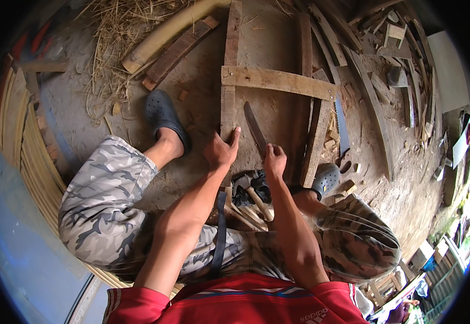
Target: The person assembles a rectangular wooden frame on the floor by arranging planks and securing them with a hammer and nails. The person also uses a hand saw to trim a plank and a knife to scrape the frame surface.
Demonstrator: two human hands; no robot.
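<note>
A wooden frame lies before me: a left rail (pixel 228 105), a right rail (pixel 317 137) and a crosspiece (pixel 278 81) joining them. My left hand (pixel 220 151) is closed around the near end of the left rail, its thumb pointing away from me. In my right hand (pixel 274 161) is a knife (pixel 254 124), gripped by its handle, which the fingers mostly hide. Its long, narrow blade points away and slightly left, over the gap between the rails. The blade appears apart from the wood.
Between my legs lie a hammer (pixel 256 198) and a black bag (pixel 243 186). Right of the frame is a handsaw (pixel 342 127). Long boards (pixel 372 108) and offcuts cover the right side. Bamboo (pixel 165 35), a short plank (pixel 178 54) and straw (pixel 119 32) lie far left.
</note>
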